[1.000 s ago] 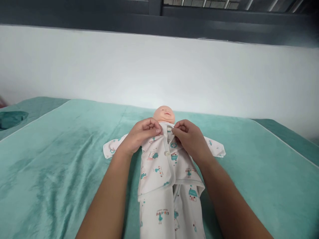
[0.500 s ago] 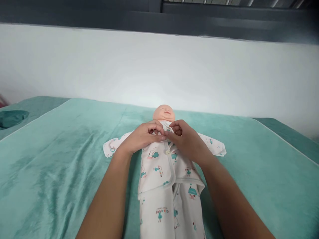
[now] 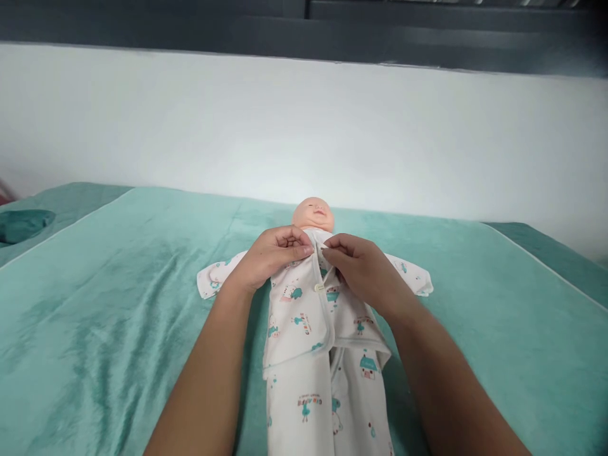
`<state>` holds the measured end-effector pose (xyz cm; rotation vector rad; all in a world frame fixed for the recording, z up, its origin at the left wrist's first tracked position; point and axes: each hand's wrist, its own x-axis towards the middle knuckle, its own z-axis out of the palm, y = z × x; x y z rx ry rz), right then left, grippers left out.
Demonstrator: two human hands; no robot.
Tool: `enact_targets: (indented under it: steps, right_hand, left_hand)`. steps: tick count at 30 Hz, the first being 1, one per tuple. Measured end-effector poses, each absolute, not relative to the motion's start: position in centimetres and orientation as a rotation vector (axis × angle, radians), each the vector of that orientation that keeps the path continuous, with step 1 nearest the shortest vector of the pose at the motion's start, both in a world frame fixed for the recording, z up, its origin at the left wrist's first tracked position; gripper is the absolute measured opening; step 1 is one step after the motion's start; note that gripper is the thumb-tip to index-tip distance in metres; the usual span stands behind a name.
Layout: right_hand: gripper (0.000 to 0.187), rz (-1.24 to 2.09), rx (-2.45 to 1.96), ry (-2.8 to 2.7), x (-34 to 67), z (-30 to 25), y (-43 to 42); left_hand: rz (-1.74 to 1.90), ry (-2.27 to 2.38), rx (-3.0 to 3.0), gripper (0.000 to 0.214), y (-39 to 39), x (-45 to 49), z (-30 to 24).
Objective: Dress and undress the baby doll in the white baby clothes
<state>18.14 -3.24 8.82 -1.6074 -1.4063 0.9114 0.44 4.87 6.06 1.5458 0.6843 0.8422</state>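
Observation:
A baby doll (image 3: 314, 214) lies on its back, head away from me, dressed in a white printed baby jacket (image 3: 299, 310) and matching trousers (image 3: 304, 411). At the upper chest, my left hand (image 3: 278, 254) pinches one front edge of the jacket between thumb and fingers. My right hand (image 3: 358, 263) pinches the facing edge, just right of the left fingertips, with a small gap between them. Lower on the front, a pale button (image 3: 319, 287) shows at the overlap. Both sleeves stretch out sideways past my wrists. My fingers partly cover the collar area.
A green plush cover (image 3: 142, 297) spreads under the doll on both sides. Behind it rises a white wall (image 3: 304, 126) with a dark frame (image 3: 190, 31) above. A darker green bundle (image 3: 26, 226) lies at the far left.
My hands have moved slightly apart at the chest, the right one shifting a little to the right. The jacket's front edges show more between them.

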Motion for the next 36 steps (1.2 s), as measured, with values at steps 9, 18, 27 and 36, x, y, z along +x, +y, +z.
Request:
enact_targets:
  steps: [9, 18, 27, 36]
  right_hand:
    - [0.028, 1.502, -1.167, -1.065, 20.1, 7.8, -2.0]
    - [0.02, 1.353, -1.266, -1.168, 19.4, 7.4, -2.1]
    - [0.028, 1.355, -1.215, -1.226, 19.5, 7.1, -1.9]
    - [0.024, 1.24, -1.302, -1.364, 19.3, 6.9, -2.0]
  left_hand:
    - [0.86, 0.651, 1.496, 0.02, 4.7, 0.8, 6.0]
    - [0.878, 0.62, 1.513, 0.016, 4.7, 1.0, 5.9]
    - [0.873, 0.646, 1.528, 0.02, 4.5, 1.2, 6.0]
    - [0.825, 0.685, 1.579, 0.026, 4.2, 1.3, 6.5]
